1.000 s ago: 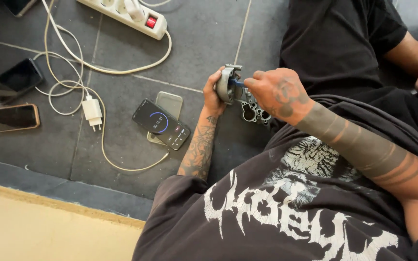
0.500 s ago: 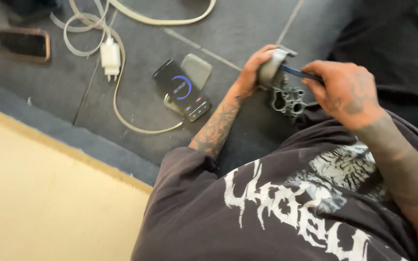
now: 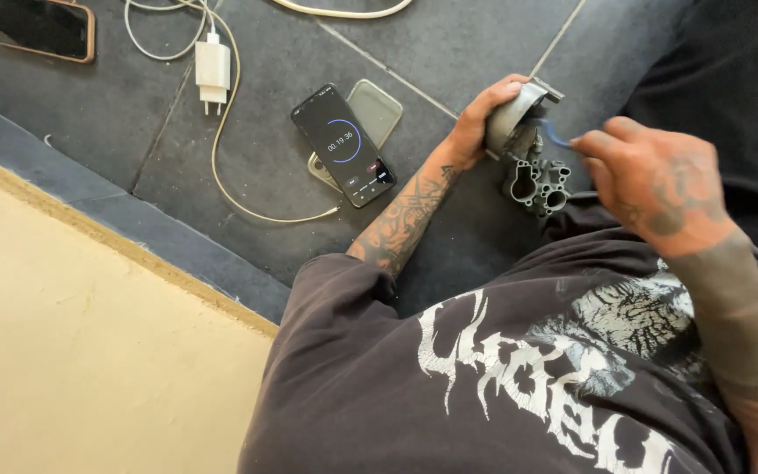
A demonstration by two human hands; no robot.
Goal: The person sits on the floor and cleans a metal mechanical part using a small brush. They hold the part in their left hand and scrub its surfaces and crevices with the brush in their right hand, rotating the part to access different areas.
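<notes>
Left to right: phone (image 3: 39, 29) and white charger (image 3: 212, 65) on the floor; timer phone (image 3: 344, 145); left hand (image 3: 482, 118) clasped around a grey metal part (image 3: 528, 158) above the lap; right hand (image 3: 651, 180) pinching a thin blue tool (image 3: 557, 133) at it; apparently the probing step; any further stroke calls for a steady part.

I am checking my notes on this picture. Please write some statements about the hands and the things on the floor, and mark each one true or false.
1. The left hand grips a grey metal part. True.
2. The right hand is empty. False: it pinches a thin blue tool pointed at the part.
3. A phone with a lit screen lies on the dark tiled floor. True.
4. The white charger lies on the lit phone. False: it lies apart, on the tiles.
5. The phone with the orange rim lies in the person's lap. False: it lies on the floor.
</notes>
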